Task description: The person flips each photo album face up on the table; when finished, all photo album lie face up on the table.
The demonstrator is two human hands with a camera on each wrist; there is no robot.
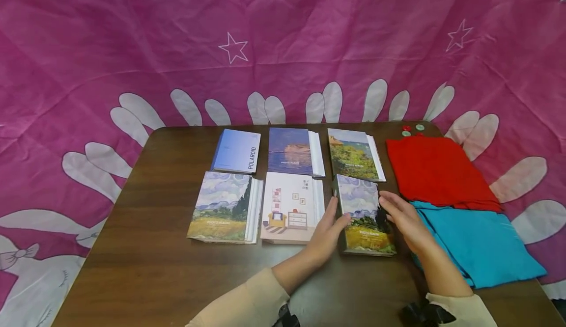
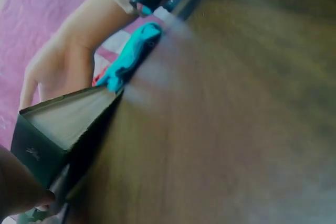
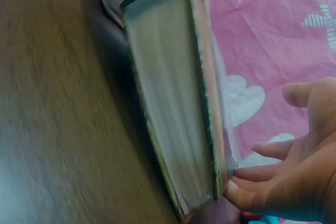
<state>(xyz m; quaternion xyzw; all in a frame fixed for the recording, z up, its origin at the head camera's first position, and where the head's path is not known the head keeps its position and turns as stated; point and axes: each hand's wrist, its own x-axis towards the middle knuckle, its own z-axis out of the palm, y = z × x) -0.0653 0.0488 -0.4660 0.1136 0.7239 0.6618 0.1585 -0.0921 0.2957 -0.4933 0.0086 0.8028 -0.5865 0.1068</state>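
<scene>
A photo album [image 1: 363, 213] with a painted landscape cover lies flat near the front right of the brown table [image 1: 150, 248]. My left hand [image 1: 335, 215] rests against its left edge with straight fingers, the thumb lying on the cover. My right hand [image 1: 391, 210] touches its right edge with relaxed, spread fingers. The right wrist view shows the album's page edge [image 3: 173, 93] close up, with my right hand's fingertips [image 3: 239, 190] against its corner. In the left wrist view the album [image 2: 58, 124] sits between my left hand [image 2: 18, 187] and my right hand [image 2: 58, 66].
Five more albums lie in two rows: a blue Polaroid one [image 1: 236, 151], a seascape [image 1: 292, 151], a cliff scene [image 1: 353, 160], a landscape [image 1: 223, 206] and a room drawing [image 1: 289, 206]. Folded red cloth [image 1: 438, 170] and teal cloth [image 1: 477, 246] lie right. Small round tokens [image 1: 412, 129] sit behind.
</scene>
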